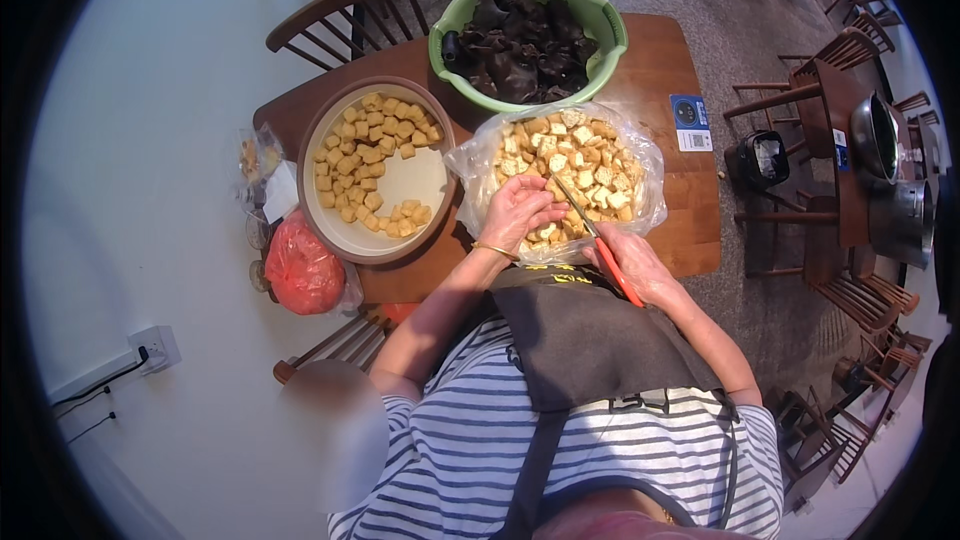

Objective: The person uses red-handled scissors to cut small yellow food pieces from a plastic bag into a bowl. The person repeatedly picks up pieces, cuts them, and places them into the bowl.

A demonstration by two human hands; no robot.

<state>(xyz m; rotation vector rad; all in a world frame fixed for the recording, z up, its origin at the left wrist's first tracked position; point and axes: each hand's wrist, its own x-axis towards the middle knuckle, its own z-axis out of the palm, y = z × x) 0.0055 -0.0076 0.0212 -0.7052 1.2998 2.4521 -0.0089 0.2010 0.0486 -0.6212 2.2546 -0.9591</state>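
Note:
My right hand (637,262) grips a pair of scissors (611,262) with red handles, the blades pointing up and left. Their tips reach the fingers of my left hand (521,214), which pinch a piece of fried tofu (556,190). Both hands are over a clear plastic bag (480,157), spread wide and filled with tofu pieces (574,139), many showing pale cut insides. Left of it stands a round basin (412,180) with a brown rim, holding whole golden fried tofu cubes (367,124).
A green plastic basin (611,52) of dark wood ear fungus (517,52) stands at the table's (675,217) far side. A red plastic bag (304,262) sits at the left edge, by the wall. Wooden chairs (352,0) surround the table. A black bin (761,157) stands to the right.

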